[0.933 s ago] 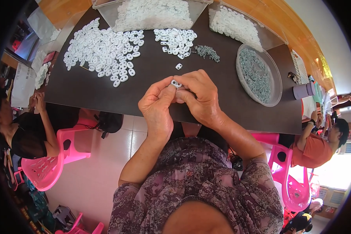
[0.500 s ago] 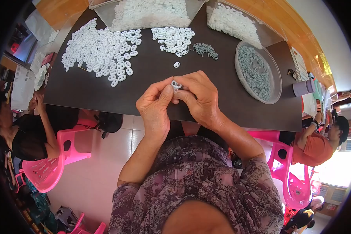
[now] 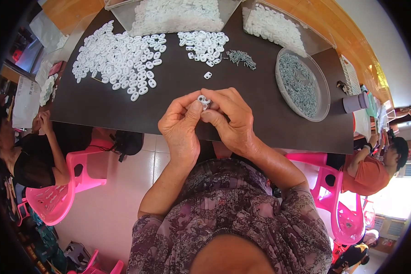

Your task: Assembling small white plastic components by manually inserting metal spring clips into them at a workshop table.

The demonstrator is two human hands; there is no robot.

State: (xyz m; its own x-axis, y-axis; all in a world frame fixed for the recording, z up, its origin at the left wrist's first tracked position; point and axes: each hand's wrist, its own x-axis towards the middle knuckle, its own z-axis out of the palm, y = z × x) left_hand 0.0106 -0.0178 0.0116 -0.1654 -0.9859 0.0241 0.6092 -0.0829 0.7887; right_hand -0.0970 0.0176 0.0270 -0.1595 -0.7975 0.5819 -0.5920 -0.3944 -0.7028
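Note:
Between my two hands, above the table's near edge, is a small white plastic piece (image 3: 204, 99) with round holes. My left hand (image 3: 181, 122) pinches it with thumb and forefinger from the left. The thumb and fingers of my right hand (image 3: 233, 119) close on it from the other side. Fingertips cover part of it, so I cannot tell whether a screw is in it. A single white two-holed piece (image 3: 208, 75) lies just beyond my hands. Past it are a small heap of white pieces (image 3: 204, 44) and a little pile of grey screws (image 3: 241, 59).
A large spread of white oval pieces (image 3: 118, 59) covers the table's left. Clear bins of white parts (image 3: 178, 16) stand at the back. On the right sit a round tub of screws (image 3: 326, 102) and a grey cup (image 3: 355, 103). People sit on pink chairs (image 3: 77, 182) at both sides.
My right hand has shifted slightly down and left, its thumb and fingers changing position around the white piece. The piece has turned or moved a little. Both hands still hold it.

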